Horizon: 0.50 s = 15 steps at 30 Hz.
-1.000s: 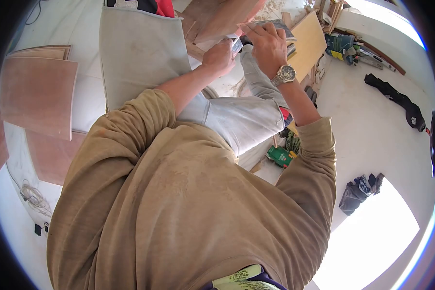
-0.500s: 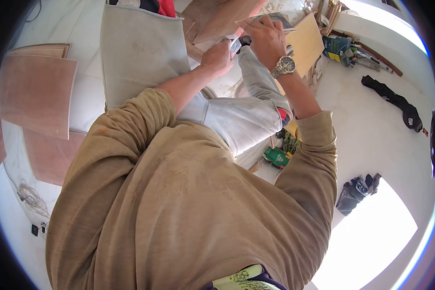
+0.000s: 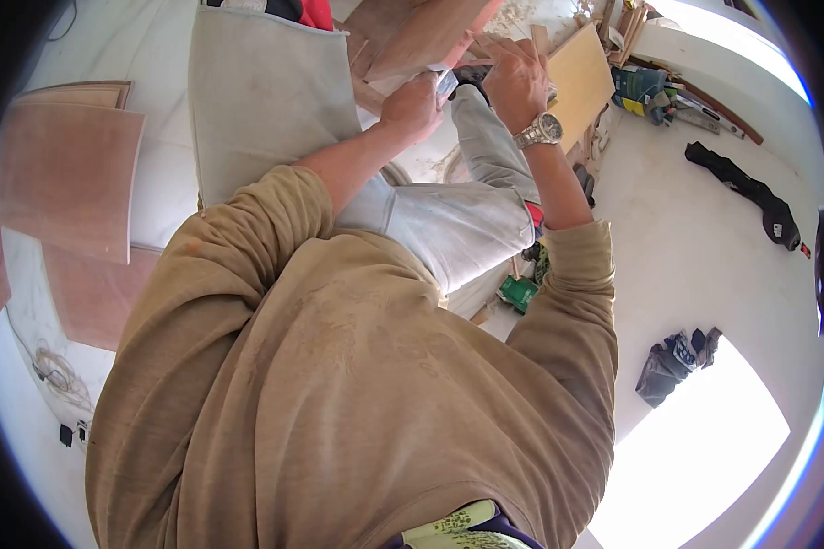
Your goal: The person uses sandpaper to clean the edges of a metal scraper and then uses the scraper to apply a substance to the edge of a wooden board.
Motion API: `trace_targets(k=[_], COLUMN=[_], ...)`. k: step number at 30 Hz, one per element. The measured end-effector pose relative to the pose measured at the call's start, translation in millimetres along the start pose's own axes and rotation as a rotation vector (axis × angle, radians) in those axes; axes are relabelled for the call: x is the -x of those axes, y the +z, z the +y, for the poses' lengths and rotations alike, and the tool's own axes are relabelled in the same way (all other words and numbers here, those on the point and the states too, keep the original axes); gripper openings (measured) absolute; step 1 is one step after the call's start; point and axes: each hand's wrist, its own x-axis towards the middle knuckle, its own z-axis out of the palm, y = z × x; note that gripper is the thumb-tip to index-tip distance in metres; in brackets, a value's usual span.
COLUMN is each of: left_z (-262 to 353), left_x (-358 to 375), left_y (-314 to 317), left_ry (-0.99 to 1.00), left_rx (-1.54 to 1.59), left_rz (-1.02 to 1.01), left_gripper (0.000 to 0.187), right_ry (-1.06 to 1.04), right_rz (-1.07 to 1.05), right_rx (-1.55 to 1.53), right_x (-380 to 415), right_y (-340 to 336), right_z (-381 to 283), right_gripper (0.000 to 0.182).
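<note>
My left hand (image 3: 412, 105) is closed around a small bluish, shiny object (image 3: 446, 86), whose kind I cannot make out. It is beside the lower end of a reddish-brown wooden board (image 3: 421, 41). My right hand (image 3: 516, 84), with a metal watch (image 3: 540, 129) on its wrist, bends its fingers over something low beside a pale yellow wooden panel (image 3: 580, 82). What those fingers grip is mostly hidden beneath them. Between the hands, my grey trouser leg (image 3: 485, 137) ends at a dark shoe (image 3: 471, 75).
Thin brown wood sheets (image 3: 69, 178) lie at left, near a coiled cable (image 3: 62, 380). A dark green bucket (image 3: 641, 90) with tools stands at upper right. Black cloth (image 3: 751, 194) and a grey cloth bundle (image 3: 673, 368) lie on the floor. A green packet (image 3: 519, 293) is below my knee.
My right hand has moved slightly down, and its forearm has come inward to the left. The flat dark grey piece seen under its fingers no longer shows there. My left hand stays nearly still.
</note>
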Motion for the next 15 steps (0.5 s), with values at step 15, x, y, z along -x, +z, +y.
trace_targets(k=[15], left_z=[-0.7], left_x=[0.3], left_y=[-0.8], left_ry=[0.024], left_rx=[-0.023], left_rz=[0.022], left_gripper=[0.034], right_ry=[-0.053], right_rz=[-0.017], right_rx=[-0.01], right_x=[9.1], right_y=[-24.8], right_z=[-29.5], right_gripper=[0.051])
